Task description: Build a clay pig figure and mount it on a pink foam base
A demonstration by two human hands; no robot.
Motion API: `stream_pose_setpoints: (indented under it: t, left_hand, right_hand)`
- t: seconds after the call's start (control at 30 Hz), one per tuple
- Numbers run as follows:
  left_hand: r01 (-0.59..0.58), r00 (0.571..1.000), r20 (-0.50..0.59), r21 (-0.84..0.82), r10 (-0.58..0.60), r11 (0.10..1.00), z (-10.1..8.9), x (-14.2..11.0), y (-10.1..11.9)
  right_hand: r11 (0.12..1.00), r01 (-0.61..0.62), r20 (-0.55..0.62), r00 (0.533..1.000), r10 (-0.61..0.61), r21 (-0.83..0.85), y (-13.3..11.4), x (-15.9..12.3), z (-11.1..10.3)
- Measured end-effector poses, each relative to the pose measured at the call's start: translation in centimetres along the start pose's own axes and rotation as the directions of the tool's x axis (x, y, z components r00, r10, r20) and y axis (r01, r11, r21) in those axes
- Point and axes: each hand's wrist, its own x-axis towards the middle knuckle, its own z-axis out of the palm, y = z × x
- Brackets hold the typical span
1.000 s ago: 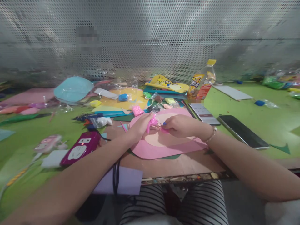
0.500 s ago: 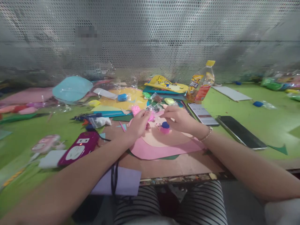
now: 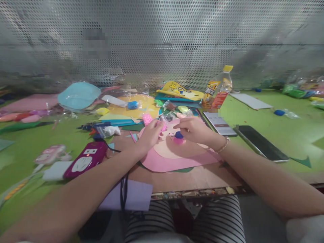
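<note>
My left hand (image 3: pixel 149 135) is closed around a lump of pink clay in a clear wrapper (image 3: pixel 162 125), held just above a pink paper disc (image 3: pixel 164 162). My right hand (image 3: pixel 193 130) pinches at the same wrapper from the right, fingers pressed together. A small clay figure (image 3: pixel 178 137), pink with a blue top, stands on the disc just below my right hand's fingers. The disc lies on a brown board (image 3: pixel 202 179) at the near edge of the green table (image 3: pixel 291 135).
A drink bottle (image 3: pixel 217 89), a phone (image 3: pixel 219 123) and a dark tablet (image 3: pixel 262 143) lie to the right. Bagged clay pieces, coloured paper sheets and a yellow cartoon cut-out (image 3: pixel 181 91) crowd the back. A magenta device (image 3: pixel 86 163) sits at the left. Perforated metal wall behind.
Both hands lifted off the disc and drew the pink clay in its wrapper up and back, uncovering the small figure; over the last half second they have hardly moved.
</note>
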Motion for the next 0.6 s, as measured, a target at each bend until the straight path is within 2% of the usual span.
stream_pose_setpoints:
  t: [0.1, 0.2, 0.43, 0.6]
  left_hand:
    - [0.0, 1.0, -0.005, 0.082, 0.001, 0.997, 0.21, -0.3, 0.54]
    - [-0.025, 1.0, 0.014, 0.182, 0.023, 0.983, 0.36, -0.47, 0.7]
    - [-0.094, 0.995, 0.065, 0.219, 0.082, 0.971, 0.27, -0.15, 0.3]
    - [-0.099, 0.993, 0.085, 0.242, 0.081, 0.965, 0.18, 0.06, 0.14]
  right_hand:
    - [0.999, -0.034, 0.033, 0.999, 0.035, -0.024, 0.33, 0.03, 0.32]
    - [0.999, 0.007, 0.121, 0.993, -0.002, -0.047, 0.4, -0.02, 0.58]
    - [0.998, 0.061, 0.229, 0.972, -0.053, -0.026, 0.0, -0.14, 0.75]
    - [0.995, 0.079, 0.249, 0.966, -0.063, -0.055, -0.53, -0.15, 0.69]
